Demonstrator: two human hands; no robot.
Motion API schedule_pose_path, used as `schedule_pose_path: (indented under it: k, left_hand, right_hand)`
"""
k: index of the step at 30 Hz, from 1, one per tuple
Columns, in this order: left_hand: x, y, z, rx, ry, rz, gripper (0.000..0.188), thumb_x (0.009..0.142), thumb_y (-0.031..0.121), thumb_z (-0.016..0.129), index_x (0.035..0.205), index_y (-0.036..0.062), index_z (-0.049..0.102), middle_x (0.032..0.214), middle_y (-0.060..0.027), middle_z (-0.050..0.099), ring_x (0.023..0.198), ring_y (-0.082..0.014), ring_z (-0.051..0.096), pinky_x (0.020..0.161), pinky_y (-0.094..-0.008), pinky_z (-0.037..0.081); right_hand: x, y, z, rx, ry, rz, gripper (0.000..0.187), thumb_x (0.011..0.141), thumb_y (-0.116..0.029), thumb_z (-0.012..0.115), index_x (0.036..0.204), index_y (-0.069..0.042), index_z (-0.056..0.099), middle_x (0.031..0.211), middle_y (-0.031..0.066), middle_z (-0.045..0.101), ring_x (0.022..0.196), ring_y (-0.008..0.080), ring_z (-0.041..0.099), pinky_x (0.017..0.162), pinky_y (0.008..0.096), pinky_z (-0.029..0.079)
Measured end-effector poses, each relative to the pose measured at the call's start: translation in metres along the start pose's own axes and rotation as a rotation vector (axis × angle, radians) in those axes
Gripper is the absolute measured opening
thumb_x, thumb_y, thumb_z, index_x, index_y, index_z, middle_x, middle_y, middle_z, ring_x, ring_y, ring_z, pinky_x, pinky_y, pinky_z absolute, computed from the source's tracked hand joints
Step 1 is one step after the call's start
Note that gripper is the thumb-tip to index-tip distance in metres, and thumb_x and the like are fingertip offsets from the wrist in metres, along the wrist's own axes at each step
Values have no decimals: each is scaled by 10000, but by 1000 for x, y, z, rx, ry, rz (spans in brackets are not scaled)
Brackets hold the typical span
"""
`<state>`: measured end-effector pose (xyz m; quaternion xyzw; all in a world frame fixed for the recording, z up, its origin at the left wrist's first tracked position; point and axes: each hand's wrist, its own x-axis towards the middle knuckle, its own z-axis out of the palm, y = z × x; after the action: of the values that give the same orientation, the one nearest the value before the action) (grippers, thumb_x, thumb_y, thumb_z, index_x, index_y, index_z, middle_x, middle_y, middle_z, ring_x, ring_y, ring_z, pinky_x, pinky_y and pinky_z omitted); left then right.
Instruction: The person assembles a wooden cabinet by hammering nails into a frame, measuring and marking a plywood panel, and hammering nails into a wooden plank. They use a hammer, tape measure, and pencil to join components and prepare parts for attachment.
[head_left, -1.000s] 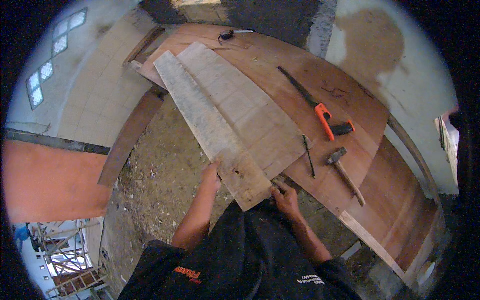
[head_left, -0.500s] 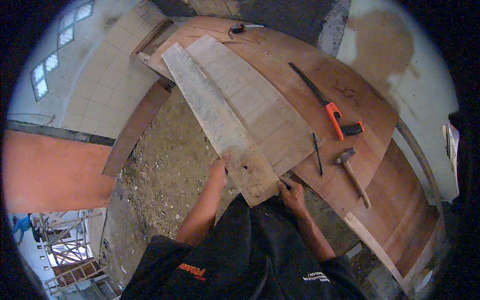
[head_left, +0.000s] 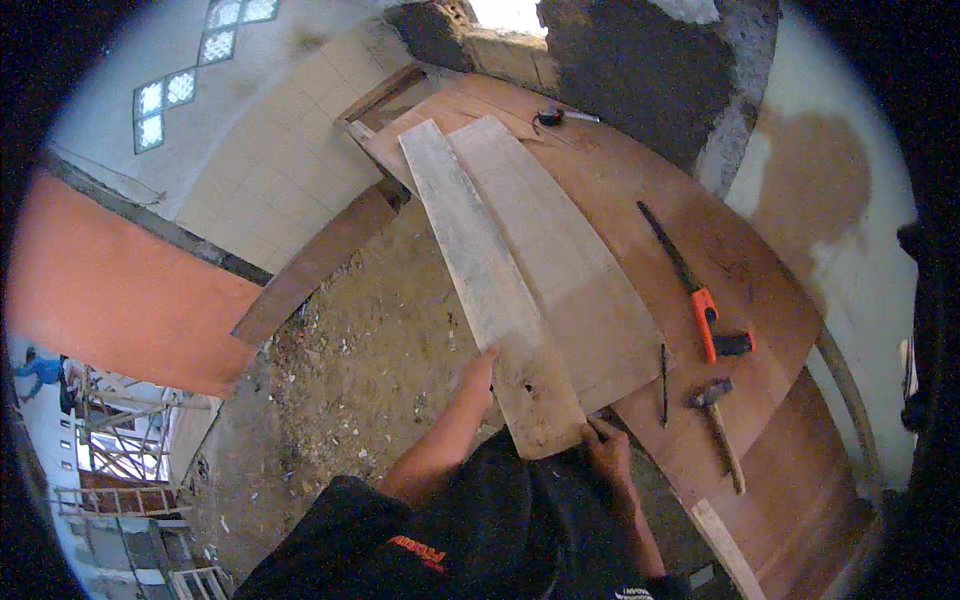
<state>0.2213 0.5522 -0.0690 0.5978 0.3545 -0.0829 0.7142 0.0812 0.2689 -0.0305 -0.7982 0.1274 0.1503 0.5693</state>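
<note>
A long, worn wooden board point(head_left: 480, 270) points away from me, its near end close to my black shirt. My left hand point(head_left: 478, 378) is closed on the board's left edge; some fingers are hidden underneath. At the near right corner, my right hand point(head_left: 610, 452) grips the board, thumb on the edge. A dark hole shows near this end. Under and to the right of the board lies a wider, pale plywood panel point(head_left: 585, 275). Beside the panel are a thin dark pencil-like stick point(head_left: 665, 385), a handsaw point(head_left: 706, 325) with an orange and black handle, and a hammer point(head_left: 722, 430).
A large reddish-brown plywood sheet point(head_left: 770, 285) carries the tools. A tape measure point(head_left: 550, 117) sits at its far edge. Debris litters the dirt floor point(head_left: 370, 330) on the left. Tiled and orange walls point(head_left: 120, 280) stand beyond, with wooden scaffolding point(head_left: 125, 430) at lower left.
My view has shifted, so the board, panel and tools appear lower and farther right. Both hands keep their hold on the board, which stays over the panel.
</note>
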Motion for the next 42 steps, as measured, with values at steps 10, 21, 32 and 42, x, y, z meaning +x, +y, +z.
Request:
schedule_pose_path:
  k: [10,21,32,42]
  left_hand:
    - [88,-61,5,258,506,115,490,895,406,705,972,-78,710,995,-230,718,885,-353,681,791,-462,516]
    - [49,-36,15,236,613,64,412,792,338,828,797,-52,697,834,-214,711,756,-358,655,708,-466,490]
    - [30,-26,27,20,622,141,326,824,273,792,859,-37,697,838,-179,709,741,-309,651,692,-441,484]
    - [38,-29,23,89,650,108,373,820,332,813,833,-23,699,815,-142,702,741,-272,625,724,-422,483]
  right_hand:
    - [2,10,5,46,79,-163,262,927,-195,693,1102,-5,736,1001,174,755,904,241,713,828,368,541]
    - [3,0,-3,30,-2,-51,352,928,-222,683,1164,39,701,1088,169,741,1009,218,678,919,360,507]
    - [7,15,2,99,60,-216,291,955,-225,680,1148,-12,729,963,141,764,840,182,684,786,340,537]
    - [2,5,-2,81,6,-137,276,963,-213,667,1153,-23,730,858,82,756,716,136,633,670,334,521]
